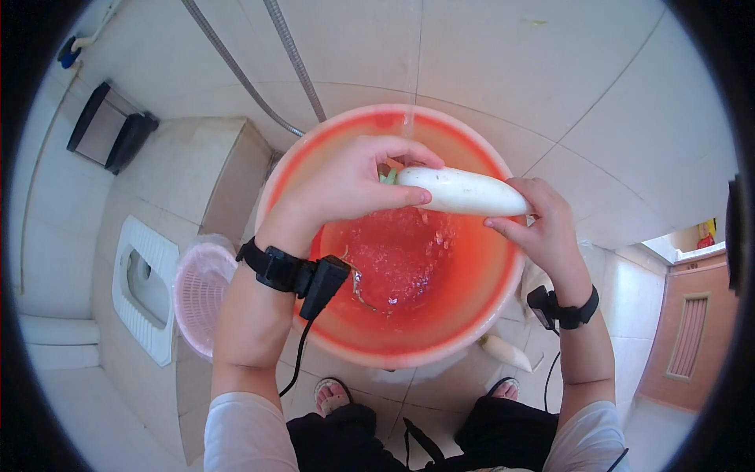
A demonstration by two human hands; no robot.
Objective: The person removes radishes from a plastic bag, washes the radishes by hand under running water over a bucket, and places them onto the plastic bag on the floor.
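Observation:
A long white daikon radish [468,191] with a green stem stub is held level over a large orange-red basin [480,315]. My left hand [370,179] grips its stem end, thumb below and fingers above. Around the tapered end, my right hand [541,214] is closed. A thin stream of water [408,124] falls by my left hand, and the bubbling water [393,267] in the basin looks red. Some thin root-like strands show at the water's left side.
Another daikon [506,352] lies on the tiled floor right of the basin, with a pale shape partly hidden behind my right wrist. A pink basket [206,287] and a squat toilet [145,287] are at left. Metal hoses [295,67] hang behind the basin. A wooden cabinet door [686,334] stands at right.

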